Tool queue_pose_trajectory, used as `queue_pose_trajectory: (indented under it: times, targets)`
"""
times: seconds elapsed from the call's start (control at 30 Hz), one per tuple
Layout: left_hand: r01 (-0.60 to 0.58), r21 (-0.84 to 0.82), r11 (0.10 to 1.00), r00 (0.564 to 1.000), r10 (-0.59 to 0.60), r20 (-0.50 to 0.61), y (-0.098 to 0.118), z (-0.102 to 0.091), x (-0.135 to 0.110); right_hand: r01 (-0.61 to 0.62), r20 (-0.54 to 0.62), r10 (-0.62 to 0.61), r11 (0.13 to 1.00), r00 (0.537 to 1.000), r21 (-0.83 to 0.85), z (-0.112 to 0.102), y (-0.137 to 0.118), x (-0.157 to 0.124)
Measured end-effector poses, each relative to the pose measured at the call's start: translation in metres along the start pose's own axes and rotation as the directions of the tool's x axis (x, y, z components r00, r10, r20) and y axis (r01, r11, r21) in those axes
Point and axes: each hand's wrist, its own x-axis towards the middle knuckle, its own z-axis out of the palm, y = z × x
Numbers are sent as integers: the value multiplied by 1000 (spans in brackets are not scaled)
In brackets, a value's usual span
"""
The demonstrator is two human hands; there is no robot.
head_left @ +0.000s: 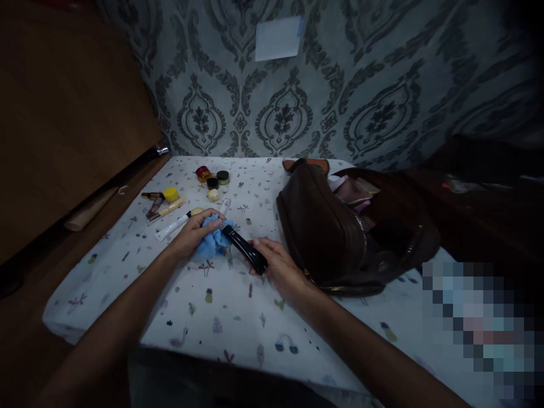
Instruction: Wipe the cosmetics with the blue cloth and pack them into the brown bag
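Observation:
My right hand point(278, 263) grips the lower end of a glossy black tube point(245, 249), which slants up and to the left. At its far end, my left hand point(199, 226) is closed on a crumpled light blue cloth point(210, 242) that touches the tube's tip. The left fingertips are partly hidden in the cloth. A white tube with small print point(171, 228) lies just beyond the left hand. All this is above a white cloth cover point(229, 297) with small printed figures.
A brown leather bag point(317, 232) lies unzipped on the right, stuffed with pouches. Several small jars stand at the back, among them a red one point(203, 173). A yellow-capped item point(170, 195) and slim tubes lie left. A wooden cabinet point(72, 113) borders the left side.

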Motion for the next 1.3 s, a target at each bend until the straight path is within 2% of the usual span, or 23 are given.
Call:
queue_pose_trajectory:
  times: [0.1, 0.17, 0.23, 0.27, 0.33, 0.43, 0.63, 0.73, 0.83, 0.93, 0.97, 1.03, 1.1, 1.17, 1.23, 1.3]
  targets:
    - [-11, 20, 1000, 999, 12, -52, -2, -2, 1, 114, 5, -116, 966, 993, -233, 0, -1, -2]
    - [10, 13, 1000, 998, -10, -69, -2, -2, 2, 237, 12, -260, 858, 965, -455, 0, -1, -5]
    - [9, 5, 1000, 998, -8, -67, -3, -2, 3, 322, 43, -381, 710, 924, -627, -1, -1, -9]
    - [0, 7, 1000, 998, 0, -66, -3, -1, 3, 346, 61, -418, 651, 906, -676, -1, -1, -10]
    - [-10, 18, 1000, 998, 11, -62, -2, 0, 2, 376, 87, -457, 592, 885, -713, -2, -1, -12]
    - [-2, 17, 1000, 999, 3, -44, -1, 2, 1, 391, 111, -451, 595, 886, -702, -2, -1, -12]
    - [-21, 19, 1000, 999, 22, -31, 0, 2, 0, 387, 161, -371, 689, 915, -613, -1, -4, -12]
    - [-93, 150, 984, 992, 104, -67, 1, 4, -1, 387, 203, -333, 729, 921, -565, 1, -5, -15]
    - [-199, 348, 916, 969, 237, -72, 0, 6, 1, 395, 221, -330, 707, 918, -587, 5, -6, -19]
    - [-184, 457, 870, 961, 257, -102, -5, 8, 3, 413, 201, -370, 685, 907, -600, 9, -6, -21]
    - [-171, 480, 861, 961, 254, -112, -7, 9, 3, 405, 194, -363, 708, 911, -579, 10, -6, -22]
    - [-162, 506, 847, 959, 255, -121, -11, 10, 5, 335, 194, -274, 809, 942, -483, 12, -4, -22]
    - [-145, 496, 856, 959, 245, -143, -14, 11, 5, 194, 226, -123, 925, 966, -326, 13, -3, -22]
    - [-111, 464, 879, 957, 221, -189, -15, 11, 6, 37, 256, -4, 991, 967, -125, 14, -3, -20]
    - [-88, 418, 904, 950, 202, -238, -16, 11, 6, -126, 289, 98, 989, 952, 80, 15, -4, -18]
    - [-87, 375, 923, 943, 198, -269, -16, 11, 6, -269, 338, 188, 940, 922, 210, 15, -4, -17]
